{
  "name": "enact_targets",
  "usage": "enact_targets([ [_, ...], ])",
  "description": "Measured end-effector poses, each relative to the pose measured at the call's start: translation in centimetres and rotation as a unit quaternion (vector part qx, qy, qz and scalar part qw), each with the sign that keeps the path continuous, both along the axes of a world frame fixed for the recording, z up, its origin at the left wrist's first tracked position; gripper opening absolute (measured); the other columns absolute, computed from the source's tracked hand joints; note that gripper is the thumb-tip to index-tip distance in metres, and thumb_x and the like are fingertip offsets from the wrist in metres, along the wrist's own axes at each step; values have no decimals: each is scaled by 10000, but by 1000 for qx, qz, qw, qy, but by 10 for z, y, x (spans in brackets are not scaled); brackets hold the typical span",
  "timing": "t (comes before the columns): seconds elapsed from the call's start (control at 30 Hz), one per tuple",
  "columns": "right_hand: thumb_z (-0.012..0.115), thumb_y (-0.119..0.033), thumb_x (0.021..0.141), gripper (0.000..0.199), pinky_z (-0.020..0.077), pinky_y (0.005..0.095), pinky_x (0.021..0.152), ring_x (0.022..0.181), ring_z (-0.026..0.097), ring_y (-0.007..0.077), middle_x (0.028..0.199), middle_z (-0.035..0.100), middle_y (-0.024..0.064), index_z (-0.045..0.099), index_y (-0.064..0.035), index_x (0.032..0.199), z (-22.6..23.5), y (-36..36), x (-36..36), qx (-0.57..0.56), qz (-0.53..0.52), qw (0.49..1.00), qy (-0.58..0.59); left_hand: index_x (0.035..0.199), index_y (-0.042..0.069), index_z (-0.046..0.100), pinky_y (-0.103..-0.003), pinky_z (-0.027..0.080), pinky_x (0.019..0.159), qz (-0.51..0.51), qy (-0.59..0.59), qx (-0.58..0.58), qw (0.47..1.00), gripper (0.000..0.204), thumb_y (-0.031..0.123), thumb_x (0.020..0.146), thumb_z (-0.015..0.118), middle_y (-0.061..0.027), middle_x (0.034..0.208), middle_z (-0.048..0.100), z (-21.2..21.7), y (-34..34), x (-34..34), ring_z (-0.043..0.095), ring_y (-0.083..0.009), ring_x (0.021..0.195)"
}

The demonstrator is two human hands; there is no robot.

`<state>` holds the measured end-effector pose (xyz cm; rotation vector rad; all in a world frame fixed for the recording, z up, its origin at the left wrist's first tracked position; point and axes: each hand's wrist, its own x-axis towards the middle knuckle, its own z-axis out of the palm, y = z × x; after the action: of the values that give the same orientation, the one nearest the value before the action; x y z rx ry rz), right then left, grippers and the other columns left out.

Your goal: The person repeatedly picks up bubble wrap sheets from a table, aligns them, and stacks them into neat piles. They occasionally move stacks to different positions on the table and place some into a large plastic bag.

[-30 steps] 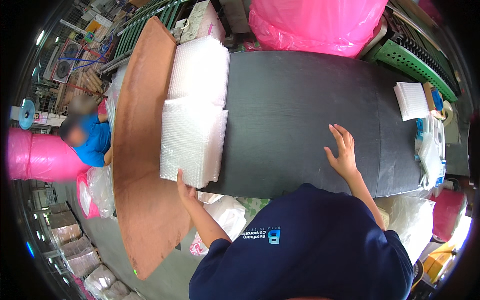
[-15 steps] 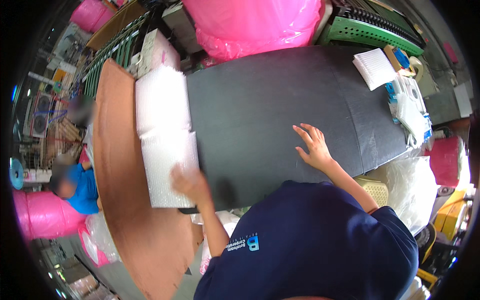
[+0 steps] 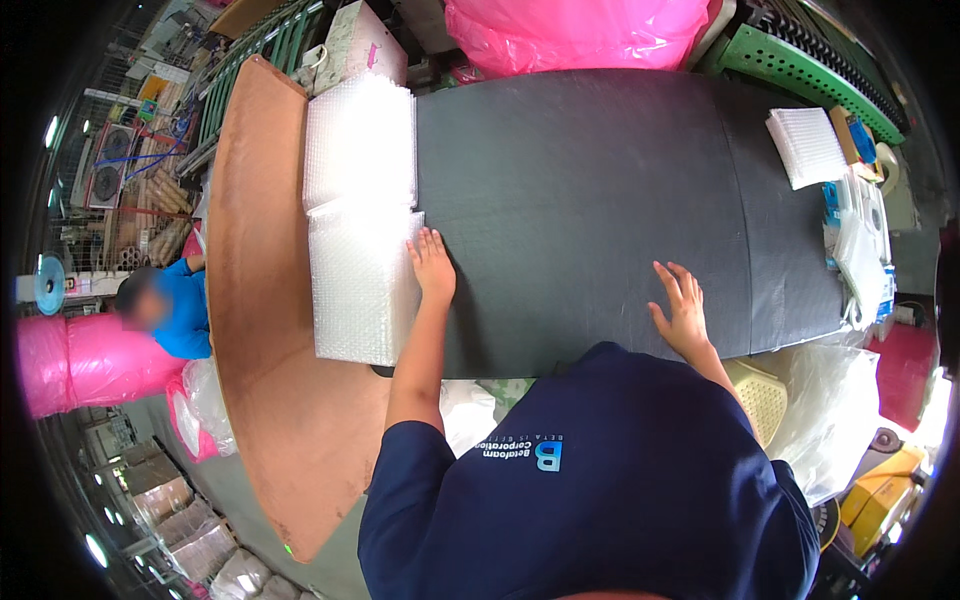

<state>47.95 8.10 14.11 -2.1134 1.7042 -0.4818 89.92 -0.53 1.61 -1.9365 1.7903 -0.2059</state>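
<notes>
Far to the left of the left hand (image 3: 433, 272) lies a pink plastic-wrapped roll (image 3: 110, 365); beside it is a co-worker in a blue shirt (image 3: 183, 312). Between the co-worker and the hand, a long brown board (image 3: 255, 300) runs lengthwise, its edges bowed by the lens. Right of the board, two stacks of clear bubble wrap lie end to end: the farther stack (image 3: 358, 145) ahead and to the left of the left hand, the nearer stack (image 3: 358, 285) immediately to its left. The left hand is at the right-hand edge of the nearer stack, fingers extended and close together, pinching nothing; whether it presses on the stack cannot be told. To the right of this hand extends the black surface (image 3: 580, 200), with a pink plastic-wrapped bundle (image 3: 580, 35) well beyond its far edge. The right hand (image 3: 684, 318) is over the surface, well apart from the stacks, fingers spread and grasping nothing; contact with the surface cannot be determined. To its lower right is a cream perforated plastic seat (image 3: 760, 400). Ahead and to its right lies a small stack of white bubble-wrap sheets (image 3: 806, 147), with a cardboard box (image 3: 853, 138) just beyond. Lower right of the hand hangs a clear plastic bag (image 3: 825, 420).
</notes>
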Motion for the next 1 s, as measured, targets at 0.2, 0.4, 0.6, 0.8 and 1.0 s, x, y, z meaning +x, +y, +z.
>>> enact_targets([
  [0.2,623,-93,700,673,328,445,935,1111,396,327,1228,383,159,356,-166,1313,-17,1,-8,30,-16,999,2,1347,13,264,-518,-16,1066,-1,14,-19,1000,522,122,846,361,-116,1426,235,6,0,12,179,-222,1334],
  [0.4,620,-103,713,696,316,469,946,1152,364,338,1261,350,166,324,-198,1336,-63,-9,-21,61,-82,994,38,1211,-17,433,-518,113,1035,33,223,-282,933,443,173,820,520,-138,1317,392,98,33,-38,326,-262,1251],
  [0.6,466,-420,839,597,152,479,1051,1321,168,300,1431,173,122,262,-247,1373,-138,-22,-40,-9,-146,974,175,1277,-27,285,-443,253,1001,319,308,-570,692,599,287,839,546,-216,1307,344,142,106,6,312,-337,1233],
  [0.8,474,-429,827,613,135,477,1055,1327,156,286,1440,162,111,256,-263,1376,-140,-24,-39,11,-159,973,169,1365,97,149,-580,226,979,683,583,-361,251,890,631,741,490,-192,1389,185,152,121,22,195,-375,1274],
  [1.0,476,-431,825,619,138,483,1051,1325,162,288,1439,168,109,252,-265,1378,-139,-25,-40,6,-153,975,159,1343,177,233,-525,313,918,651,649,-333,211,885,681,675,522,-140,1370,230,128,138,49,266,-340,1221],
])
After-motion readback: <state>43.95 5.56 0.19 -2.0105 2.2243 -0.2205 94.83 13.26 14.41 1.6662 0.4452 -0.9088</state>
